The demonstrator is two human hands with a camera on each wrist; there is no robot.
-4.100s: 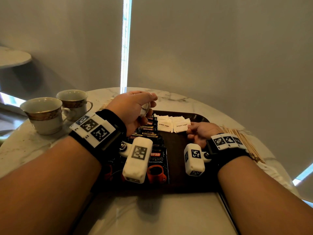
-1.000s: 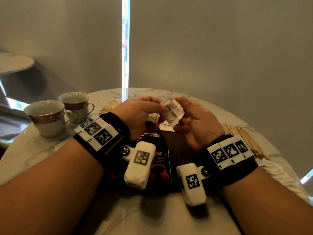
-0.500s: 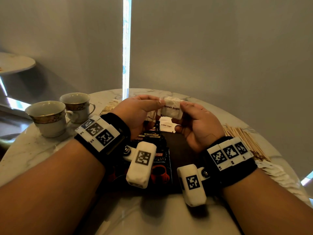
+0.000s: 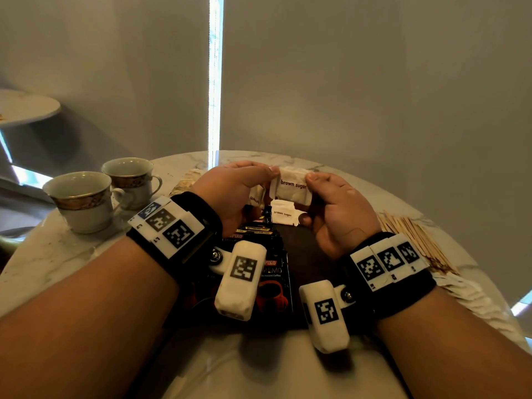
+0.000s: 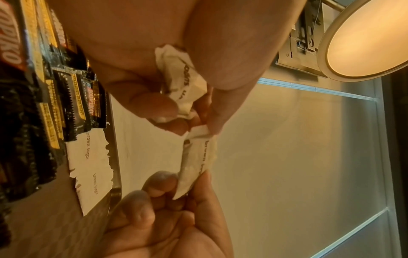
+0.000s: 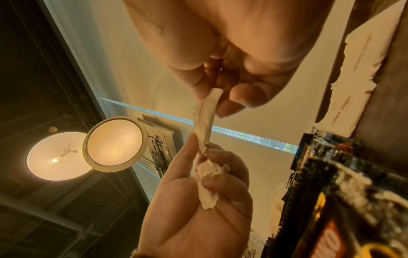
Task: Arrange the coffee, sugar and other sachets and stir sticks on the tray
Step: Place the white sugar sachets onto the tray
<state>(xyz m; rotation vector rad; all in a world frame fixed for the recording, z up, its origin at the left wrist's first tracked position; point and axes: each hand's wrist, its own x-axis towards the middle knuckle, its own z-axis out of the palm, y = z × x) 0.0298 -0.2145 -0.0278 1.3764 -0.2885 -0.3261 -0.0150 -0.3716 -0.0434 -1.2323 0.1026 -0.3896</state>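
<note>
Under both my wrists the dark tray [image 4: 309, 243] is lying on the marble table [image 4: 51, 254], with two cups [image 4: 86, 200] sitting well off beyond my left forearm and the stir sticks [image 4: 414, 237] fanning out beside my right wrist, off the tray. Beneath my left hand [image 4: 233, 191] the black coffee sachets [image 4: 273, 272] are overlapping in a row, reading "KOPIKO" and "instant Coffee". Just under my fingertips two flat sugar sachets [image 5: 90, 160] are resting at the tray's far edge. I am pinching a white brown sugar sachet [image 4: 292, 187] between both hands, my right hand [image 4: 336, 214] taking one end, my left the other while also curling round a second crumpled sachet [image 5: 183, 83]. It is printed "brown sugar". It looks light, soft and easily torn, so I judge gripping the crimped ends gently is safest.
</note>
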